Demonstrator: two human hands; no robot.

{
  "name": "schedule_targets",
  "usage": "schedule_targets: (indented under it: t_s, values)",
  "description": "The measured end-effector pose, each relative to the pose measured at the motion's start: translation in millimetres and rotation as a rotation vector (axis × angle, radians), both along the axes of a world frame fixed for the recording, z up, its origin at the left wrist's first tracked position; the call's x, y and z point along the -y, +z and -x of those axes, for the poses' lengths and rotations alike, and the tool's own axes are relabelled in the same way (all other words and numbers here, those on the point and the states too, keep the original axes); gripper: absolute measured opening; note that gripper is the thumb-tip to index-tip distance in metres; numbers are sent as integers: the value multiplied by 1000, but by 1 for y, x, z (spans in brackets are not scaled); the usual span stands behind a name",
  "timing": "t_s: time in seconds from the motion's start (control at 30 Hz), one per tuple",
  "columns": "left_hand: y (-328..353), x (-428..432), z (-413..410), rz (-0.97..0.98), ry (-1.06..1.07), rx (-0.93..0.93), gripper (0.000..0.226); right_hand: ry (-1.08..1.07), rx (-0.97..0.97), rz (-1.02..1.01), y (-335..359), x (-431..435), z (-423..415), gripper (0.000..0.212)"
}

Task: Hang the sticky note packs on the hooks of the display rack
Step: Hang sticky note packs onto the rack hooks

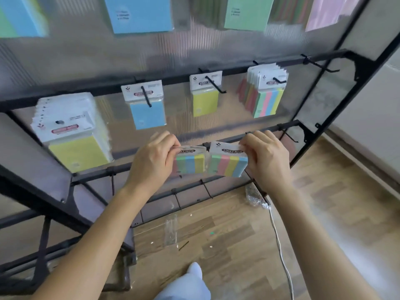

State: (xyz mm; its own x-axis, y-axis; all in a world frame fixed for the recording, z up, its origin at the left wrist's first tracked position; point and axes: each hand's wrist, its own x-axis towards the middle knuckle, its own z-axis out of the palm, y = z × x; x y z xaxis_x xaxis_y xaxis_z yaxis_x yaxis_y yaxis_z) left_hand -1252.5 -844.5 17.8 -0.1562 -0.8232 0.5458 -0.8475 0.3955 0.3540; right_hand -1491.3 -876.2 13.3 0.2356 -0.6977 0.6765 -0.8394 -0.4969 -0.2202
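Observation:
My left hand (151, 156) pinches the header card of a striped sticky note pack (190, 163). Beside it, my right hand (266, 156) pinches the card of a second striped pack (229, 164). Both packs hang in front of the lower black bar (264, 132) of the display rack. On the upper bar (177, 77), hooks carry a thick bundle of yellow packs (71, 131), a blue pack (147, 109), a yellow pack (205, 96) and a bundle of striped packs (267, 94). An empty hook (320, 66) juts out at the upper right.
Larger blue (138, 14), green (246, 14) and pink (322, 14) packs hang on the row above. Another empty hook (290, 137) sits on the lower bar's right end. Clear plastic wrappers (171, 230), scraps and a white cable (279, 245) lie on the wooden floor below.

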Motion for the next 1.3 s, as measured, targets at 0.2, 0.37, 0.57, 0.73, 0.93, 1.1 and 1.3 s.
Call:
schedule_targets:
  t_s: [0.2,0.37,0.57,0.73,0.93,1.1,1.3]
  values:
    - [8,49,28,22,-22,-5,12,-34,-21,27,12,52,33,18]
    - [14,75,53,23,-23,6,12,-31,-25,46,19,78,62,25]
    - [12,94,92,15,21,0,8,11,-18,37,22,114,98,18]
    - [14,110,130,32,73,6,10,61,8,27,31,149,123,14]
    - [15,127,164,65,159,7,11,146,62,-7,42,185,137,13]
    - [16,135,173,84,196,-1,11,196,81,-134,48,202,136,10]
    - [24,138,177,71,249,1,11,220,97,-286,45,216,134,11]
